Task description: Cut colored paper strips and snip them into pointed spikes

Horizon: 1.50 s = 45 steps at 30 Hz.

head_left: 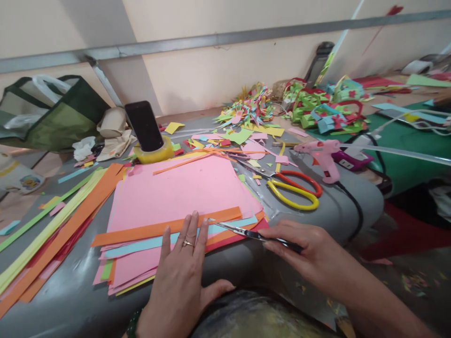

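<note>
The left hand (183, 270) bears a gold-toned ring (187, 243); a dark, dotted band (133, 324) circles its wrist; right forearm (373, 291) bare; garment (260, 317) mottled, dark and yellowish.

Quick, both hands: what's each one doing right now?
Left hand: open, fingers spread flat on the orange paper strip, gripping nothing.
Right hand: closed, holding the black-handled craft knife.

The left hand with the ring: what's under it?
An orange strip and a light-blue strip pass under the left hand, with pink paper beside them. The parts right beneath the hand are covered.
</note>
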Motion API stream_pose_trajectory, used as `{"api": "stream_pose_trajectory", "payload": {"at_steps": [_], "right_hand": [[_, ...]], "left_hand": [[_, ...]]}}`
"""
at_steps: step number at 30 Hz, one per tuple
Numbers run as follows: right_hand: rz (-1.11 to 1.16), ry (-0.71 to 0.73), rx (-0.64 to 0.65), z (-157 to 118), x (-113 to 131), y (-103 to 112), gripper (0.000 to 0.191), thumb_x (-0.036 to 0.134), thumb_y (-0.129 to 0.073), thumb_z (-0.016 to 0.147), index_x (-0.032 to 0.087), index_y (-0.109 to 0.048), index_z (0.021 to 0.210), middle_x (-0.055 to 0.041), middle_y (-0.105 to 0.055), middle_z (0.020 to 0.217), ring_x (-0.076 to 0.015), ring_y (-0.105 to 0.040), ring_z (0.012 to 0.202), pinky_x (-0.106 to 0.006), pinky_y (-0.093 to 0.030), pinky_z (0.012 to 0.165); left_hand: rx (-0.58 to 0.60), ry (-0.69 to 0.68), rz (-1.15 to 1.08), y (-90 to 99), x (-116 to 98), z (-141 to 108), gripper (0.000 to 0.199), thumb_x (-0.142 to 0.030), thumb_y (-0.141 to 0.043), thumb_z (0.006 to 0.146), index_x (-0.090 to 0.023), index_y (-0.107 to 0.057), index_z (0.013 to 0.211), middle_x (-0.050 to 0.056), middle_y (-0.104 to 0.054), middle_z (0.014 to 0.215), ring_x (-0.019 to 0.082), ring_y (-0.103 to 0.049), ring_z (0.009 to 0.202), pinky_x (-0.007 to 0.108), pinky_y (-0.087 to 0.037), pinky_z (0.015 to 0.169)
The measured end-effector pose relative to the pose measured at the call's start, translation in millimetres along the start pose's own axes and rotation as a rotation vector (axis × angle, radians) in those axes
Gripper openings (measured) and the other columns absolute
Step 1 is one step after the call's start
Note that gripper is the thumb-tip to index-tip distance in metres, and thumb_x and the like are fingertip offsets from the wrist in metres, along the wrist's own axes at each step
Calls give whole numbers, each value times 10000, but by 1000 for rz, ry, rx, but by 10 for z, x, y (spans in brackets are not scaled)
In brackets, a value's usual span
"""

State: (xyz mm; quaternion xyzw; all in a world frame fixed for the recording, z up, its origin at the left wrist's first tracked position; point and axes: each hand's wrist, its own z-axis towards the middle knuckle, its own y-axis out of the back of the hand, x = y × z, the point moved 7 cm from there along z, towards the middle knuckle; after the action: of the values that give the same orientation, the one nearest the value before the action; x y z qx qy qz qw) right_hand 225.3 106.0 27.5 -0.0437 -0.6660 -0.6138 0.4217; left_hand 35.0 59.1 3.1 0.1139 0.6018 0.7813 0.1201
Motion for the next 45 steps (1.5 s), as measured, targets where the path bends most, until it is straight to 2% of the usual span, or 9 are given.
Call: {"api": "stream_pose_trajectory", "payload": {"at_steps": [11, 16, 20, 28, 35, 45], "right_hand": [[32, -3, -3, 56, 87, -61, 183, 272, -533, 876, 240, -684, 974, -32, -708, 918, -180, -647, 828, -288, -510, 727], [28, -19, -61, 83, 65, 11, 189, 271, -549, 863, 235, -685, 991, -31, -713, 937, -188, -656, 856, -298, -514, 751], [21, -64, -58, 88, -34, 15, 203, 295, -544, 863, 219, -691, 980, -32, -714, 942, -195, -656, 865, -310, -515, 755], [-14, -26, -36, 101, -95, -35, 213, 297, -526, 876, 239, -687, 1003, -28, -709, 927, -193, -653, 843, -313, -509, 734], [-35, 6, -26, 91, 3, -63, 201, 293, -531, 877, 238, -681, 998, -25, -707, 903, -185, -653, 814, -303, -509, 707], [-25, 39, -1, 140, 115, -124, 192, 243, -536, 872, 246, -674, 1005, -7, -714, 955, -167, -652, 864, -282, -504, 760]], "left_hand": [[6, 24, 14, 2, -8, -13, 883, -636, -514, 777, -98, -259, 1428, 187, -293, 1473, 301, -299, 1356, 553, -193, 1083], [19, 75, 6, 13, -96, 118, 793, -617, -428, 839, -82, -303, 1411, 192, -317, 1461, 301, -304, 1354, 571, -212, 1076], [28, 97, -7, 20, -159, 216, 790, -643, -338, 857, -54, -357, 1383, 203, -345, 1444, 294, -326, 1344, 546, -243, 1076], [-8, 89, 104, 26, 24, 18, 815, -653, -320, 855, -52, -305, 1405, 172, -299, 1468, 293, -292, 1360, 573, -285, 1035], [-6, 91, 96, 26, 24, 36, 826, -670, -317, 844, -54, -334, 1394, 177, -328, 1454, 304, -335, 1337, 564, -311, 1024], [-7, 88, 93, 24, 28, 14, 849, -666, -382, 825, -30, -342, 1386, 199, -323, 1449, 319, -340, 1332, 580, -316, 1017]]}}
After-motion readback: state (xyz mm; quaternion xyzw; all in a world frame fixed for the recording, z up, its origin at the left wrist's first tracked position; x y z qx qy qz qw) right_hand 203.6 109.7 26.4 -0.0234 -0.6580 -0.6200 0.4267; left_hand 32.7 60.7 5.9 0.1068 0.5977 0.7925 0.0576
